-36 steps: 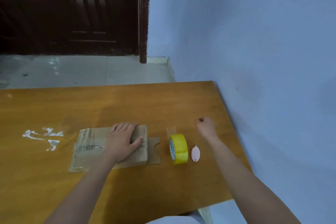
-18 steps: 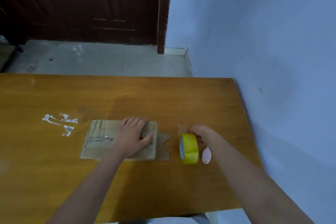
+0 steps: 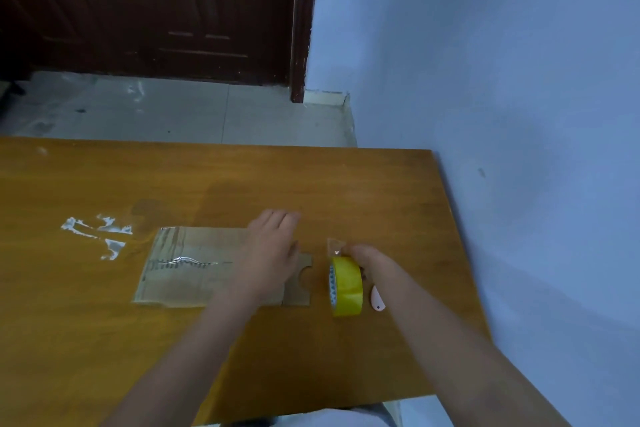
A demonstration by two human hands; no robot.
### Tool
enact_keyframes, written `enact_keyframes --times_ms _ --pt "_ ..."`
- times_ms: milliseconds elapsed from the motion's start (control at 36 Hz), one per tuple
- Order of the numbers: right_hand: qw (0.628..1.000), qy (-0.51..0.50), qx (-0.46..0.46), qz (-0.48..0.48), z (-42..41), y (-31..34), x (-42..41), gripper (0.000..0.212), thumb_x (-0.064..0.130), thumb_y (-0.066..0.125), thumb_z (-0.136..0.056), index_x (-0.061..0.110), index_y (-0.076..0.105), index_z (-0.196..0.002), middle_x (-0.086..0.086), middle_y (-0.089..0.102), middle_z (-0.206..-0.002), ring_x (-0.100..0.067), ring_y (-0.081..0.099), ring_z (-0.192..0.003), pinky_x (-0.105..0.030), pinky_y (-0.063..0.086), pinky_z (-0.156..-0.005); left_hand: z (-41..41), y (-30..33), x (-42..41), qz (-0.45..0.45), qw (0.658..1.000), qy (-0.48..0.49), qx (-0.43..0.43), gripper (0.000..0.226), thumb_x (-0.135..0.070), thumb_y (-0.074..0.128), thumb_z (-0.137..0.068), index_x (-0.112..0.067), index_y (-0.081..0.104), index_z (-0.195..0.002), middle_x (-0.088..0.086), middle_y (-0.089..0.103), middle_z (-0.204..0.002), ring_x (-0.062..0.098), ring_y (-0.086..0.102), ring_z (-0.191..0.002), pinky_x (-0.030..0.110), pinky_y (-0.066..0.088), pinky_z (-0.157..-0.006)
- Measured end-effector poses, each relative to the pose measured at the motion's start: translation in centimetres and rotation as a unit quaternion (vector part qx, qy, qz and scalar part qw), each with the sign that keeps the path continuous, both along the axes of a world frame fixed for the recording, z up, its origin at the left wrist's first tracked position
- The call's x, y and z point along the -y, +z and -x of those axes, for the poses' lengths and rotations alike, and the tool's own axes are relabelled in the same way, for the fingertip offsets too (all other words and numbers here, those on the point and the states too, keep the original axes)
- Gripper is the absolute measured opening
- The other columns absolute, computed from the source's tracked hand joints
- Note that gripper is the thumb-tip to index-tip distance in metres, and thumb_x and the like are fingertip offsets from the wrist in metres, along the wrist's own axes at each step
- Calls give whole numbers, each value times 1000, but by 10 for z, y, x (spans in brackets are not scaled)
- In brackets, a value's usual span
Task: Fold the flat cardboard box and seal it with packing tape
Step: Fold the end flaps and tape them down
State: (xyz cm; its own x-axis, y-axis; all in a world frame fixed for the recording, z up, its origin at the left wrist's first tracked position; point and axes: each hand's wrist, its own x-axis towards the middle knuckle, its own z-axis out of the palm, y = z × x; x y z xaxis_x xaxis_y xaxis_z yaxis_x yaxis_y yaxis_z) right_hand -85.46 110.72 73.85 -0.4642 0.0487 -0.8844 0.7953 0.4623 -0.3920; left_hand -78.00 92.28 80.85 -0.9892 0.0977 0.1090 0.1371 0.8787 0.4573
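Note:
A flat cardboard box (image 3: 194,267) with old clear tape on it lies on the wooden table (image 3: 346,191). My left hand (image 3: 273,250) hovers over its right end with straight fingers, blurred by motion. A notched tab of the box (image 3: 301,291) sticks out to the right. A yellow roll of packing tape (image 3: 346,286) stands on edge just right of the box. My right hand (image 3: 363,255) is on the roll's far side, fingers curled at the loose tape end (image 3: 334,246).
A small pink cutter (image 3: 376,298) lies right of the tape roll. Scraps of clear tape (image 3: 97,232) stick to the table at the left. The blue wall (image 3: 519,114) runs along the table's right edge. Beyond the table are a tiled floor and a dark door.
My left hand has lifted from pressing on the box and moved right and farther away. My right hand came from open table space onto the tape roll.

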Motion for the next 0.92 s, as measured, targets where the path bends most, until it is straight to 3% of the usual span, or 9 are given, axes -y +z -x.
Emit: enact_keyframes --times_ms 83,167,306,389,444,556,639,806,917 --pt "998 -37 -17 42 -2 -3 -3 22 13 51 -96 9 51 -74 -6 55 -64 -16 52 -53 -19 43 -36 3 2 -38 -170 983 27 67 28 -26 55 -91 -14 57 -117 -8 50 -101 9 48 -97 18 35 -80" --pt "997 -41 -20 63 -4 -5 -8 32 8 48 -96 10 46 -64 1 54 -39 -8 54 -36 -14 36 -28 15 -13 -73 -235 953 54 186 35 -30 51 -93 -13 51 -124 -3 49 -111 13 49 -105 19 36 -80" --pt "995 -54 -6 88 -4 -10 -6 24 13 47 -97 7 54 -74 -3 61 -55 -15 59 -48 -23 49 -42 39 -47 -95 -304 851 213 371 46 -30 50 -94 -5 39 -131 7 53 -110 11 48 -69 25 39 -53" --pt "994 -61 -7 93 -6 -14 -8 18 18 48 -98 5 56 -91 -6 59 -71 -16 60 -55 -27 50 -52 45 -64 -98 -330 798 282 418 56 -36 47 -95 -2 34 -138 13 55 -120 22 55 -84 33 45 -67" --pt "995 -50 -24 86 -5 -19 -11 19 19 47 -98 5 59 -90 -8 59 -79 -15 59 -57 -24 49 -50 47 -73 -100 -344 771 306 440 60 -39 46 -96 0 32 -140 14 54 -121 27 53 -95 32 41 -72" --pt "994 -42 -68 70 -4 -27 -13 35 17 53 -95 -9 55 -119 -21 60 -99 -25 59 -73 -35 48 -64 55 -88 -100 -373 737 343 447 42 -22 48 -97 5 45 -129 11 54 -93 26 50 -84 34 39 -70" --pt "994 -41 -82 59 -8 -27 -12 34 20 54 -95 -7 56 -113 -28 61 -114 -32 61 -96 -43 48 -80 62 -96 -101 -385 725 358 445 35 -16 51 -94 6 51 -122 16 57 -97 28 53 -81 34 35 -66" --pt "993 -28 -90 75 -10 -28 -14 12 19 49 -97 8 53 -101 -11 55 -94 -21 52 -87 -29 40 -67 76 -110 -103 -420 700 345 462 11 -9 54 -92 -6 57 -82 7 54 -79 21 53 -75 32 45 -75" --pt "991 -20 -108 72 -10 -28 -16 9 17 48 -96 14 52 -88 -8 53 -90 -18 47 -90 -27 37 -65 81 -122 -103 -430 689 364 455 17 -3 55 -90 -2 54 -73 11 51 -69 19 49 -60 30 42 -58"
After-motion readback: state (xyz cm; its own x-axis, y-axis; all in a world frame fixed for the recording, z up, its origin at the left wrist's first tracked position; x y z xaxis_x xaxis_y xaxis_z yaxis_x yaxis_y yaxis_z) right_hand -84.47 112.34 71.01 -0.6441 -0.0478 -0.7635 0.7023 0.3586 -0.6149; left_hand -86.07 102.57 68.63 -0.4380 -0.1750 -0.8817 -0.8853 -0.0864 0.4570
